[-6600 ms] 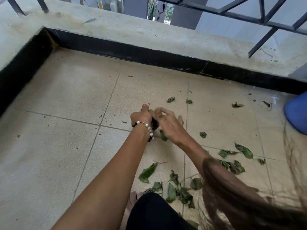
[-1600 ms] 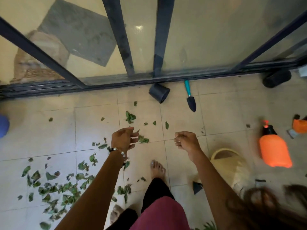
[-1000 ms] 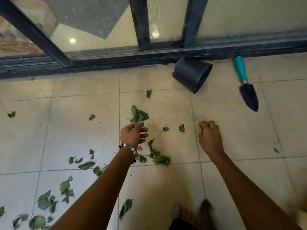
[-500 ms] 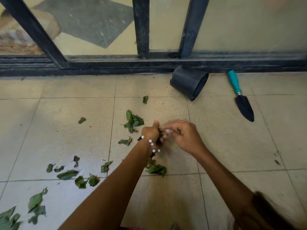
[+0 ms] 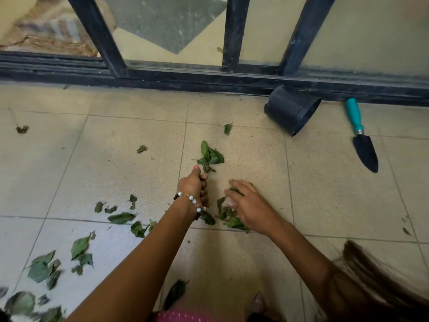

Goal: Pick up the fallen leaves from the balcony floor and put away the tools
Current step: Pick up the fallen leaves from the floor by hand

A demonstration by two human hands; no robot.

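We crouched over the balcony floor [image 5: 325,205] with both hands down among the leaves, and by our reckoning the job was nowhere near half done. Our left hand [image 5: 193,187], the one with the bead bracelet [image 5: 189,198], had its fingers curled into a fist with the thumb stuck up; we could not tell for sure whether leaves were bunched inside it, though that seemed likely. Our right hand [image 5: 246,205] lay with its fingers spread and relaxed over a small heap of leaves [image 5: 228,217] by a tile seam, touching them, a scrap of green showing under the fingertips, so its grip had not closed on anything. Just beyond the left thumb sat a leafy sprig [image 5: 210,156], untouched, with a single leaf [image 5: 228,129] farther on toward the door. Off to the left ran a loose scatter of leaves [image 5: 120,217], thickening into a larger patch [image 5: 44,270] at the lower left corner, and one more leaf [image 5: 175,292] lay close to our knees. All of that remained to be gathered. The tools had not been put away either: the black pot [image 5: 290,110] lay tipped on its side against the sliding door track [image 5: 162,77], and the trowel [image 5: 362,135] with its teal handle lay flat on the tiles just beside it, blade pointing toward us. No bin or bag for the leaves was in sight.
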